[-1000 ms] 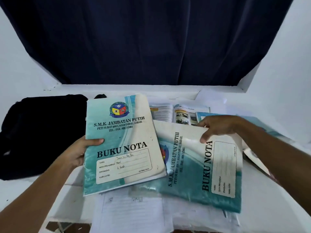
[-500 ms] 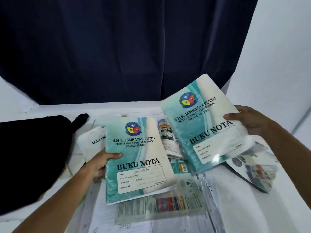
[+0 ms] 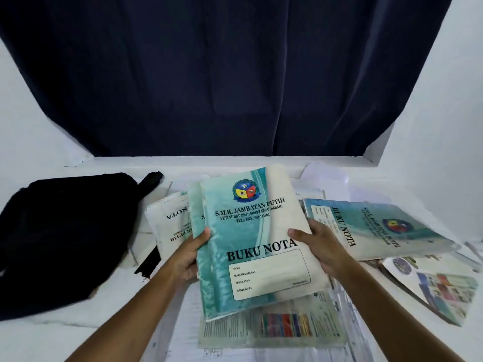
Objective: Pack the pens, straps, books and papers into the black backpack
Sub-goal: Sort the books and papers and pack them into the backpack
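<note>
Both hands hold a stack of two teal notebooks above the white surface (image 3: pixel 65 330). The front notebook (image 3: pixel 257 241), printed "BUKU NOTA", faces the camera and tilts slightly; the second notebook (image 3: pixel 194 205) shows only as a strip behind its left edge. The left hand (image 3: pixel 187 257) grips the stack's left edge — thumb on the front cover, the other fingers hidden behind. The right hand (image 3: pixel 322 248) grips the right edge the same way, thumb (image 3: pixel 298 235) pressed on the cover beside the title, its fingers out of sight at the back.

The black backpack (image 3: pixel 60 239) lies flat at the left, well apart from the held stack, one strap (image 3: pixel 150 180) poking out at its far corner. Between backpack and stack lies a pale book (image 3: pixel 168 226), its print upside down. To the right a third teal notebook (image 3: pixel 376 231) lies turned sideways on loose papers (image 3: pixel 324 178), and a glossy booklet (image 3: pixel 441 288) sits nearer the right edge. Under the stack lies a printed sheet (image 3: pixel 274 325) with a coloured bar — more white sheets spread beneath it.
</note>
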Motion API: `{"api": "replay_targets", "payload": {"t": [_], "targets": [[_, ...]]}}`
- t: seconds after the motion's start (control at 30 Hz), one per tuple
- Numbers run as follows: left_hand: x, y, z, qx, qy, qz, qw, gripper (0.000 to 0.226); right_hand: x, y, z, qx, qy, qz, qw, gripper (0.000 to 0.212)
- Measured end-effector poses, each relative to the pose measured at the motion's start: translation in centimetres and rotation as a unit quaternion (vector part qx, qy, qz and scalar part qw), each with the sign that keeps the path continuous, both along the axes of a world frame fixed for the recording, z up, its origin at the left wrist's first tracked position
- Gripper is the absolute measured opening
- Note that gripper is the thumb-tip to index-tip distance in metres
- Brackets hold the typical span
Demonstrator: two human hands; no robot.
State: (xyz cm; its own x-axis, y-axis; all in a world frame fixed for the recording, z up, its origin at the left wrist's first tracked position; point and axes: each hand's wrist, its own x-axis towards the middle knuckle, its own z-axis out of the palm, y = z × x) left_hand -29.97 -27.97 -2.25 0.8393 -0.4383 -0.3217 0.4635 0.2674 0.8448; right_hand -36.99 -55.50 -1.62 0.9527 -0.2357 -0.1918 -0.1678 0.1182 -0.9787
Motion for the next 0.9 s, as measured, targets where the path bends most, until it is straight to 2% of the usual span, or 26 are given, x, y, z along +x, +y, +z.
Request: {"api": "replay_targets", "payload": {"t": [0.03,0.07,0.13,0.17,0.27,0.3,0.37,0.43,0.5,0.57,0.63,0.67,0.73,0.8,0.83,0.9], "targets": [[-0.4,0.2,0.0,0.008,-0.003,0.001,1.000,0.089,0.0,0.6,-0.1,-0.011,-0.008,0.015,1.000,0.034],[-0.8,0.6,0.0,0.009,-0.005,0.000,1.000,0.084,0.2,1.4,0.0,-0.019,-0.014,0.033,0.999,0.035],[-1.7,1.1,0.5,-0.001,-0.010,0.032,0.999,0.026,0.6,2.7,0.0,-0.026,-0.020,0.054,0.998,0.036],[-1.9,1.6,0.6,0.001,-0.012,0.053,0.999,0.008,0.8,3.3,0.2,-0.029,-0.023,0.060,0.998,0.035],[-1.6,3.7,0.8,-0.012,0.000,0.066,0.998,0.018,1.4,5.5,0.8,-0.023,-0.015,0.060,0.998,0.034],[-1.4,4.6,0.9,-0.022,-0.007,0.066,0.998,0.032,1.8,6.2,1.0,-0.013,-0.005,0.054,0.998,0.038],[-1.1,5.9,1.3,-0.031,-0.013,0.057,0.998,0.078,2.6,7.1,1.4,0.033,0.022,0.044,0.998,0.049],[-1.0,7.1,1.6,-0.031,-0.009,0.061,0.998,0.103,3.3,7.9,2.2,0.090,0.054,0.061,0.993,0.052],[-0.5,8.3,1.8,-0.023,-0.010,0.064,0.998,0.102,4.0,9.1,2.5,0.053,0.049,0.092,0.993,0.047],[0.0,9.4,2.1,-0.004,-0.017,0.079,0.997,0.093,4.4,10.9,2.6,-0.008,0.030,0.080,0.996,0.045],[0.5,10.4,2.6,0.016,-0.040,0.085,0.995,0.103,4.5,12.5,2.5,-0.031,0.011,0.077,0.996,0.042],[0.5,10.8,2.9,0.019,-0.054,0.080,0.995,0.108,4.6,13.0,2.5,-0.036,0.002,0.094,0.995,0.037],[0.8,12.0,3.1,0.019,-0.069,0.077,0.994,0.101,5.2,13.2,3.1,-0.060,-0.010,0.137,0.989,0.018],[1.4,13.3,3.2,0.020,-0.073,0.079,0.994,0.088,6.6,12.1,3.5,-0.112,-0.011,0.109,0.988,0.029],[1.8,14.0,3.1,0.024,-0.073,0.084,0.993,0.093,7.5,11.3,3.5,-0.155,-0.016,0.071,0.985,0.035],[2.3,15.2,3.1,0.037,-0.078,0.095,0.992,0.109,9.2,9.2,2.9,-0.287,-0.005,0.021,0.958,0.036]]}}
